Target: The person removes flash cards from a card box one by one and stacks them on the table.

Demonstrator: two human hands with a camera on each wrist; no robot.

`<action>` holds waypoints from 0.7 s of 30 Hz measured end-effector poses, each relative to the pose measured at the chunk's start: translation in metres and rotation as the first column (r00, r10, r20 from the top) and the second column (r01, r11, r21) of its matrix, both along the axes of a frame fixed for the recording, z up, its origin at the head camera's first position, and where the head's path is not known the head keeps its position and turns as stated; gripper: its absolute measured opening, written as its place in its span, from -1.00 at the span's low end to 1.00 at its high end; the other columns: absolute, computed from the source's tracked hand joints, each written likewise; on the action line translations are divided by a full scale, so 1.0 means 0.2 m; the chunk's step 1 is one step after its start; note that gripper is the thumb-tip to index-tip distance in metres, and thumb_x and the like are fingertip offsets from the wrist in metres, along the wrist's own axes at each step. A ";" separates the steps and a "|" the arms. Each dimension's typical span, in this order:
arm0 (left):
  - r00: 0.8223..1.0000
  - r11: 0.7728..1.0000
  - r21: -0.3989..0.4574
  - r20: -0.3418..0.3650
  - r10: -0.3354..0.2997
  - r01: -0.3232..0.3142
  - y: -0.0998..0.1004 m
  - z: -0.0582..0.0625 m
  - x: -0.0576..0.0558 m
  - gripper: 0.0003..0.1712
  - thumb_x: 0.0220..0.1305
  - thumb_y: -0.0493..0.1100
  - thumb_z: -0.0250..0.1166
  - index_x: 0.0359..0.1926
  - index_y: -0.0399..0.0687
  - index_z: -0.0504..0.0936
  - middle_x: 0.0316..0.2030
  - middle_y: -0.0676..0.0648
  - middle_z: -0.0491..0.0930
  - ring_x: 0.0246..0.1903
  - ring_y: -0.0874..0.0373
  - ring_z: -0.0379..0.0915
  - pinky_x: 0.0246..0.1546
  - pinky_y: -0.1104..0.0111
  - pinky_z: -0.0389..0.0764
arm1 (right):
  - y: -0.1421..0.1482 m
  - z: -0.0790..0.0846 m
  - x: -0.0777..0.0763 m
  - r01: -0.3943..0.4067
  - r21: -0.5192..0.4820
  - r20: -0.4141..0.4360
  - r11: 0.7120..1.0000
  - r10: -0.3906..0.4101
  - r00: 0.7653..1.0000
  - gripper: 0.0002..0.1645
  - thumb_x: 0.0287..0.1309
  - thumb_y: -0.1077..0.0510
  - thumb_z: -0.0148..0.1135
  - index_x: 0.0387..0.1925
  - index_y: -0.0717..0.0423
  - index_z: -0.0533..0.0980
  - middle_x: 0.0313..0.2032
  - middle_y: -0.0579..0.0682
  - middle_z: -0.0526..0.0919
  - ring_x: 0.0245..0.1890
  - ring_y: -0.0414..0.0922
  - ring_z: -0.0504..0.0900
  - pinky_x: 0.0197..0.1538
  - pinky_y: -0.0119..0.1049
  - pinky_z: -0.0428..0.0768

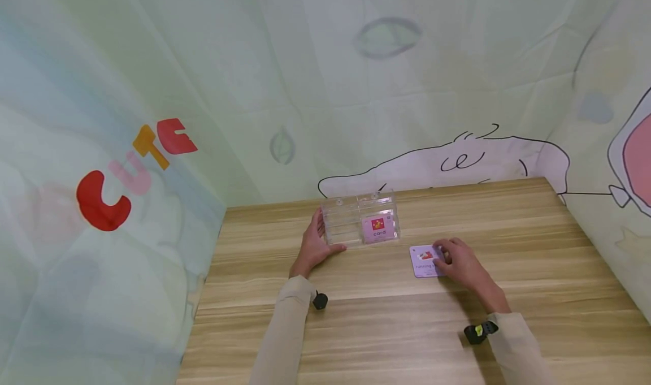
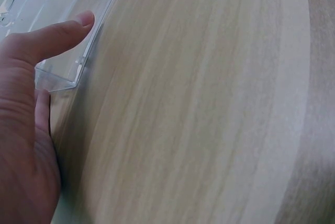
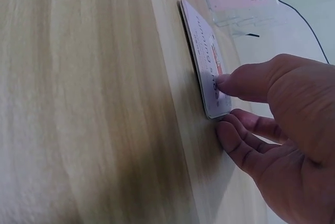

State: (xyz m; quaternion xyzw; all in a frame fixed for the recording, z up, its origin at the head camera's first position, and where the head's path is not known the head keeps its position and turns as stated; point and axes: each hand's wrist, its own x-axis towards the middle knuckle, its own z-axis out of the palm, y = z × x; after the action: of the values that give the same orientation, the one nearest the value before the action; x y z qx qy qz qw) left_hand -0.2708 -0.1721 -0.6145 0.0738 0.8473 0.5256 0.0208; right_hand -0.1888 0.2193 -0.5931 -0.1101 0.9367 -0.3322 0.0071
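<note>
A clear plastic box [image 1: 343, 229] with compartments stands near the table's back edge. A pink card [image 1: 378, 228] printed "card" shows in its right compartment. My left hand [image 1: 314, 246] holds the box at its left end, the fingers along the side and the thumb [image 2: 65, 35] by the front edge. To the right of the box, a lilac card [image 1: 423, 262] with a red shoe picture and "running" lettering lies on the table; its edge looks thick, and I cannot tell whether it is several cards. My right hand [image 1: 460, 263] pinches its right edge, thumb on top and fingers at the side.
The wood-grain table [image 1: 386, 328] ends at a pale printed cloth [image 1: 325, 102] hanging behind and at both sides. A black wrist device [image 1: 320, 301] is on the left wrist, another black device [image 1: 476, 334] on the right.
</note>
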 end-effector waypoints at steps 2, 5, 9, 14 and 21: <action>1.000 1.000 -0.005 0.001 0.001 -0.001 0.00 0.00 0.00 0.52 -0.14 -0.11 0.76 0.66 -0.04 -0.10 0.55 -0.22 0.17 0.51 -0.06 0.15 0.50 0.19 0.26 | 0.00 0.00 0.00 -0.002 0.007 -0.002 1.000 0.002 1.000 -0.59 0.25 0.30 0.39 0.11 0.32 0.57 -0.17 0.15 0.57 -0.25 -0.03 0.52 -0.26 -0.20 0.58; 1.000 1.000 0.000 -0.007 0.000 0.000 0.00 -0.01 0.00 0.51 -0.13 -0.11 0.76 0.66 -0.04 -0.10 0.55 -0.23 0.18 0.51 -0.07 0.15 0.50 0.16 0.26 | 0.00 0.00 -0.01 -0.001 0.015 -0.007 1.000 0.002 1.000 -0.58 0.28 0.27 0.36 0.13 0.33 0.55 -0.17 0.15 0.58 -0.26 -0.03 0.51 -0.26 -0.19 0.56; 1.000 1.000 0.010 -0.013 -0.003 0.003 0.00 -0.02 -0.01 0.50 -0.14 -0.12 0.76 0.66 -0.03 -0.09 0.54 -0.23 0.19 0.51 -0.07 0.16 0.50 0.17 0.26 | 0.00 0.01 -0.01 0.001 0.020 -0.023 1.000 -0.001 1.000 -0.58 0.30 0.24 0.34 0.14 0.34 0.55 -0.17 0.15 0.56 -0.26 -0.03 0.48 -0.26 -0.18 0.53; 1.000 1.000 0.009 -0.013 -0.005 0.005 0.00 -0.02 -0.01 0.51 -0.14 -0.12 0.77 0.66 -0.04 -0.09 0.55 -0.23 0.18 0.51 -0.07 0.15 0.50 0.17 0.25 | -0.01 0.03 -0.03 -0.010 0.014 -0.070 1.000 0.011 0.997 -0.57 0.34 0.22 0.35 0.16 0.35 0.55 -0.07 0.21 0.59 -0.25 -0.02 0.50 -0.24 -0.14 0.55; 1.000 1.000 -0.010 0.002 0.004 -0.004 0.00 -0.02 -0.01 0.50 -0.11 -0.09 0.76 0.66 0.00 -0.10 0.56 -0.20 0.17 0.52 -0.05 0.15 0.50 0.19 0.25 | -0.07 0.09 -0.07 -0.054 -0.027 -0.089 0.998 0.051 0.995 -0.55 0.35 0.17 0.37 0.19 0.30 0.57 0.02 0.20 0.62 -0.22 -0.02 0.58 -0.19 -0.13 0.64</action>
State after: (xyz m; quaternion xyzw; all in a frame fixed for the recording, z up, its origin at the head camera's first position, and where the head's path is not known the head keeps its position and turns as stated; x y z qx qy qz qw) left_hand -0.2720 -0.1721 -0.6176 0.0715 0.8502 0.5212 0.0207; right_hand -0.2023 0.2056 -0.5747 -0.1493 0.9279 -0.3405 -0.0271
